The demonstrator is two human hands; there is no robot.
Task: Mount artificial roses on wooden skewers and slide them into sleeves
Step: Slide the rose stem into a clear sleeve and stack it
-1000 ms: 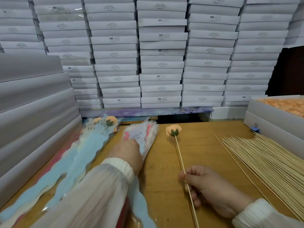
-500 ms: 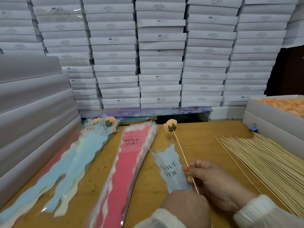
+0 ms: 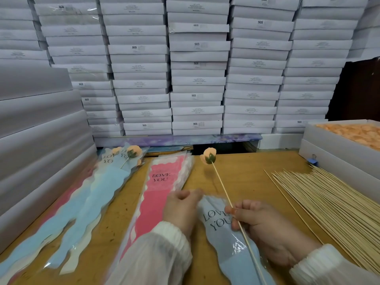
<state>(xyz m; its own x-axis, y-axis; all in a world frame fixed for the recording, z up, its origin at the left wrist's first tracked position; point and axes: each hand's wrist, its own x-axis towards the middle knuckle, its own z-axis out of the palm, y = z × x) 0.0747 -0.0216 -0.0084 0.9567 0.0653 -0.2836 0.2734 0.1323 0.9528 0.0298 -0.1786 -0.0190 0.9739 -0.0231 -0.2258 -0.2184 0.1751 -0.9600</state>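
A: Low in the frame, right of centre, the right hand [image 3: 265,227] pinches a skewer [image 3: 230,204] between thumb and fingers, well down the shaft.

B: And the peach rose [image 3: 208,156] rides the far tip, up at centre frame, its green leaf facing us, lifted off the surface [image 3: 242,173].

A: Left hand [image 3: 181,210], just left of it, fingers curled on the top edge of a blue sleeve [image 3: 224,241] printed LOVE YOU. It looks like a pinch on the plastic.

B: The skewer crosses over that sleeve's right side. Inside the sleeve or lying on top? I cannot tell.

A: Left of the hands, a stack of pink sleeves [image 3: 160,192] lies flat, same lettering.

B: Further left, a fan of blue and pink sleeves [image 3: 72,212], with finished roses [image 3: 131,152] tucked in at their upper end.

A: On the right, a big heap of bare skewers [image 3: 333,208] spreads over the surface.

B: Upper right of that, an open box of peach rose heads [image 3: 353,133]. Stacked white boxes [image 3: 197,64] wall off the whole back.
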